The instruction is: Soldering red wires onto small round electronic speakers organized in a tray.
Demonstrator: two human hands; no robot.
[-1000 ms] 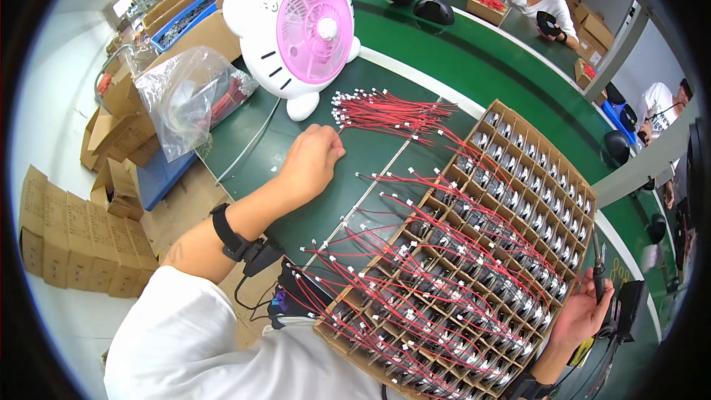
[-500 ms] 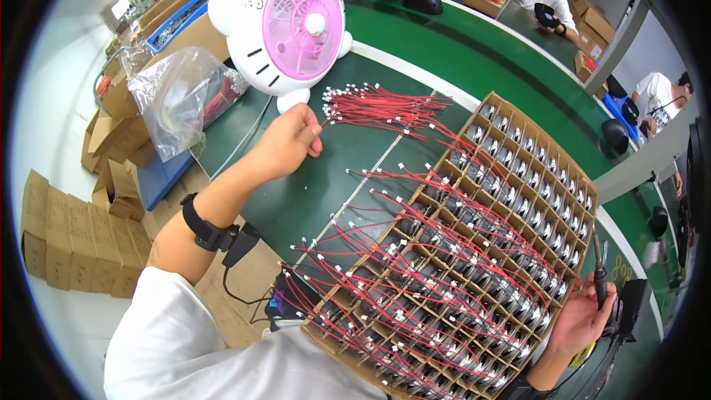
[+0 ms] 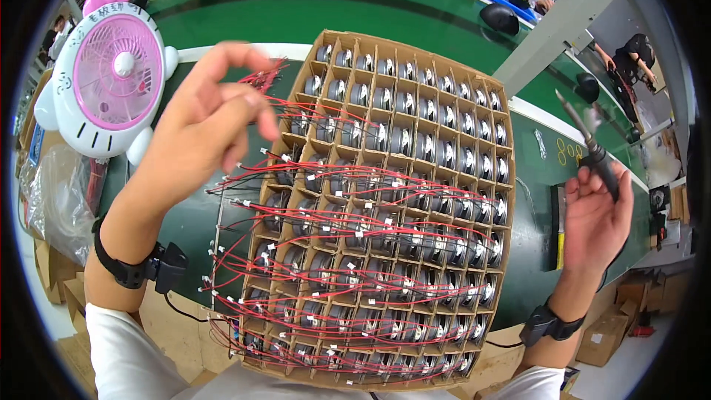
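Observation:
A cardboard tray with dividers (image 3: 318, 92) sits in front of me, its cells filled with small round speakers (image 3: 404, 137). Red and black wires (image 3: 348, 233) with white connectors trail across the nearer rows and hang over the left side. Beside the tray's upper left edge is my left hand (image 3: 196, 130), its fingers bent and apart, with nothing visible in them. Behind those fingers, partly hidden, lies a bundle of loose red wires (image 3: 261, 80). My right hand (image 3: 596, 230), right of the tray, holds a soldering iron (image 3: 603, 169) with its tip pointing up and left.
A pink and white fan (image 3: 111, 115) stands at the left, near a clear plastic bag (image 3: 63, 192). Beyond the tray runs a green conveyor belt (image 3: 355, 4) carrying black shells. A grey post (image 3: 563, 22) rises at the far right. Yellow rings (image 3: 569, 152) lie on the table.
The view has swung to the right. My left hand has left the wire bundle's near end for the tray's upper left, its fingers loosened. The soldering iron has been lifted away from the tray's side.

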